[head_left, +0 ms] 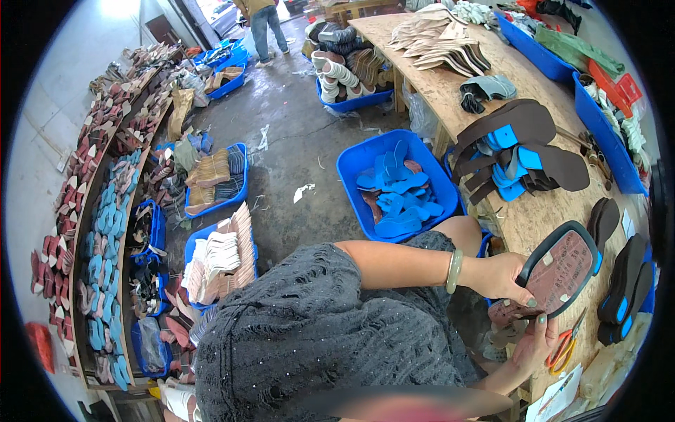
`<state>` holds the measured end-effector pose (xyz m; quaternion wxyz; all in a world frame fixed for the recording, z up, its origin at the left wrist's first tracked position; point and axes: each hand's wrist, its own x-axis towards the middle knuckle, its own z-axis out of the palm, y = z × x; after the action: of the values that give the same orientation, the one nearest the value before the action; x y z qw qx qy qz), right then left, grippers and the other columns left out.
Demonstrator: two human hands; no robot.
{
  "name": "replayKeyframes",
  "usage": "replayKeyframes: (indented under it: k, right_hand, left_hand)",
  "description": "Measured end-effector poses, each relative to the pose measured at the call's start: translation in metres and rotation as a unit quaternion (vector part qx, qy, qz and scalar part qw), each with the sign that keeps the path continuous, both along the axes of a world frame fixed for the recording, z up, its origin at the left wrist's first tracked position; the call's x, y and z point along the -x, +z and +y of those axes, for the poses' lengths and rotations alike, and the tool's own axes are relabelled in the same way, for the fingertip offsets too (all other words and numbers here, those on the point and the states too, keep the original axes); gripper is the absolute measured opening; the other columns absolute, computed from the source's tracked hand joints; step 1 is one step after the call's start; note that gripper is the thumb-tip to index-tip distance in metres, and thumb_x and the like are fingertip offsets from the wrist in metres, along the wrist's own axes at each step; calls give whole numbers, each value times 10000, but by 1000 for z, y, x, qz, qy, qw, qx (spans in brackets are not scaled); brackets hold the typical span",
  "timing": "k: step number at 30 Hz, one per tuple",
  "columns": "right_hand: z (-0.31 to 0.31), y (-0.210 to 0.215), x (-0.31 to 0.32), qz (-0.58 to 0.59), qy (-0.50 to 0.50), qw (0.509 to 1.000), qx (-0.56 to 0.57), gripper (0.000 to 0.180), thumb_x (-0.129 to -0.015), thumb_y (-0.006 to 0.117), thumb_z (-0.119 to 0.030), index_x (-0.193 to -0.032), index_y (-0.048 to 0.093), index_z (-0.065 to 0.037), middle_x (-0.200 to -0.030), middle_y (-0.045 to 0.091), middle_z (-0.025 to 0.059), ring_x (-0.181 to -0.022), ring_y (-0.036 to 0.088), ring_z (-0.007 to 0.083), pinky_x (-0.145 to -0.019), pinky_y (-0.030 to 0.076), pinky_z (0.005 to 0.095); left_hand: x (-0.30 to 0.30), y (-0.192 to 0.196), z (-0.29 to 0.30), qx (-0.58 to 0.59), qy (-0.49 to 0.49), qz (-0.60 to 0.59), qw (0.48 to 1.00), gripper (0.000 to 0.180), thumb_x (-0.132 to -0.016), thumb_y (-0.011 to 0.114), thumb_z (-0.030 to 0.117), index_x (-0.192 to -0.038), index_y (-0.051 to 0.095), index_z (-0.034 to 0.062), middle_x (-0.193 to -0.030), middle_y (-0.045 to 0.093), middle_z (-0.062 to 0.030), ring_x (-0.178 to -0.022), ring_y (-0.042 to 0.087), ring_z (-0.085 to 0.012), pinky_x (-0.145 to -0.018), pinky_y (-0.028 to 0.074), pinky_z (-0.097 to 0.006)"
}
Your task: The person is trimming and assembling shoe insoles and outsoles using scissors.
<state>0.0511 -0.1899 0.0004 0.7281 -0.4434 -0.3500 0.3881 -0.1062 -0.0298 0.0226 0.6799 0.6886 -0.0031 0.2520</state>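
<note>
A pinkish-brown insole board with a dark, raised rim (560,271) is held above the workbench's near edge. My left hand (498,276), with a pale bangle at the wrist, is closed around its narrow middle, thumb on top. Below it, the fingers of my right hand (538,343) pinch the edge near the narrower end. What lies under the piece is hidden. Scissors with orange handles (560,352) lie on the bench beside my right hand. Dark soles with blue patches (619,295) rest just beyond the piece.
The wooden workbench (520,221) bears a pile of dark soles (559,165) and stacked pale insoles (439,42). A blue tub (349,190) of blue pieces stands beside it. Racks of shoe parts (109,211) line the left wall. A person (266,32) stands at the far end.
</note>
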Motion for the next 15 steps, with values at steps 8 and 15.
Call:
replayKeyframes:
  k: [8,15]
  right_hand:
    - [23,-16,5,-40,-180,982,-35,302,-936,541,-69,-1211,552,55,-1115,623,103,-980,584,156,-885,450,289]
    - [48,38,52,-313,-471,814,134,284,-944,499,-40,-1203,601,15,-1075,654,96,-888,602,132,-758,483,281]
  left_hand:
    - [-1,12,-30,-106,170,-37,979,240,-854,644,89,-1066,589,-7,-896,680,-113,-765,668,-153,-663,528,-305]
    - [-28,13,-40,51,158,-81,983,220,-888,609,73,-1089,595,-16,-979,674,-55,-871,596,-92,-757,499,-286]
